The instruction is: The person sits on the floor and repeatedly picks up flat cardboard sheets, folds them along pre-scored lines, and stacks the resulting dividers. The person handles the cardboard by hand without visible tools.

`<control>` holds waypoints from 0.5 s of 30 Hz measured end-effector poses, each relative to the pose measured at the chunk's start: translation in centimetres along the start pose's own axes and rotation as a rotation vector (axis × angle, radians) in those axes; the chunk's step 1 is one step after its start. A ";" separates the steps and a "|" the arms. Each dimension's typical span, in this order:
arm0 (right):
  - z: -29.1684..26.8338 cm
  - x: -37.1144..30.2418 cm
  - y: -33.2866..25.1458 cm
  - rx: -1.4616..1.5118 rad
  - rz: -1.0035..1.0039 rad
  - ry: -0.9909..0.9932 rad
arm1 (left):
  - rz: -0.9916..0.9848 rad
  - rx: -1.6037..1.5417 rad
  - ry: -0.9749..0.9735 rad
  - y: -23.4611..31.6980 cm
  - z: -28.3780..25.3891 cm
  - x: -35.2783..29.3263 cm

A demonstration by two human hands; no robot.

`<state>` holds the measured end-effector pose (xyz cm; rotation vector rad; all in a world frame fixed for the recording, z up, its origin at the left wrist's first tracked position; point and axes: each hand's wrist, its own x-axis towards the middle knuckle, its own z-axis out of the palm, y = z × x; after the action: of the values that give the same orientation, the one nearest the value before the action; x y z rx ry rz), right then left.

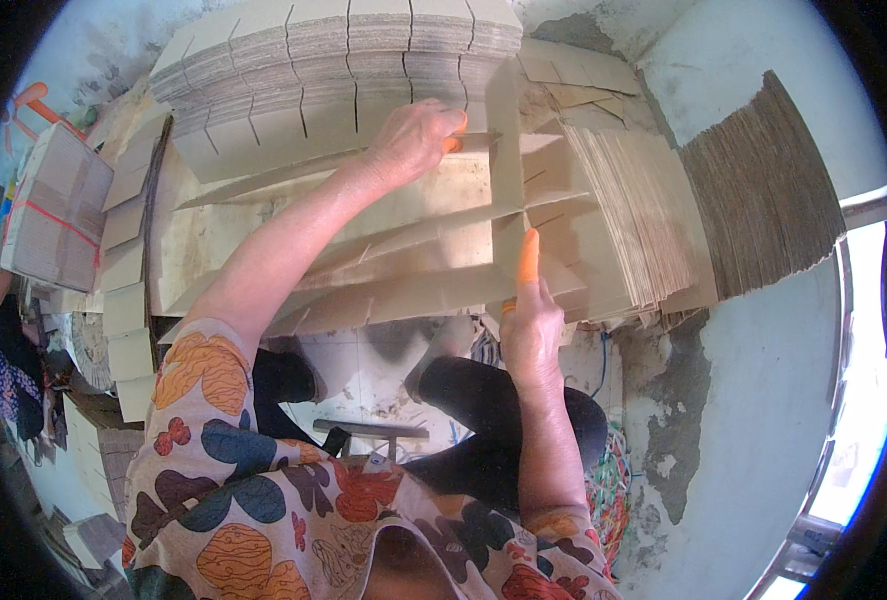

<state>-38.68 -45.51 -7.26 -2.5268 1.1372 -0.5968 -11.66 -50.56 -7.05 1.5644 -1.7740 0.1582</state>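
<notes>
Long brown cardboard strips (414,234) with slits stand on edge across the table, meeting a slotted cardboard cross strip (506,170). My left hand (414,145) reaches to the far long strip, its fingers closed on it beside the cross strip. Orange finger covers show on its fingertips. My right hand (534,330) is at the near end of the cross strip. Its index finger, in an orange cover, stretches along the strip to a crossing, the thumb lies lower on the other side, and the remaining fingers are curled and partly hidden.
Slit cardboard sheets (314,75) are stacked at the back. On the right lean rows of cardboard pieces (634,215) and a darker bundle (764,190). Overlapping pieces (124,260) line the left edge, near a taped carton (59,210) and orange-handled scissors (32,100). Another person's sleeve (4,350) shows far left.
</notes>
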 end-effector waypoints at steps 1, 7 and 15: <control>-0.1 0.0 0.1 -0.019 0.011 -0.024 | -0.010 -0.017 0.010 0.1 0.0 0.0; 0.0 0.4 1.1 -0.150 0.030 -0.174 | -0.095 -0.018 -0.199 -0.2 1.3 -1.5; -1.2 1.7 2.8 -0.231 -0.018 -0.269 | -0.216 -0.118 -0.068 -2.3 -1.6 -5.1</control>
<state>-40.00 -48.70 -7.01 -2.7073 1.1396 -0.1272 -9.06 -46.17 -9.81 1.6790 -1.6210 -0.1030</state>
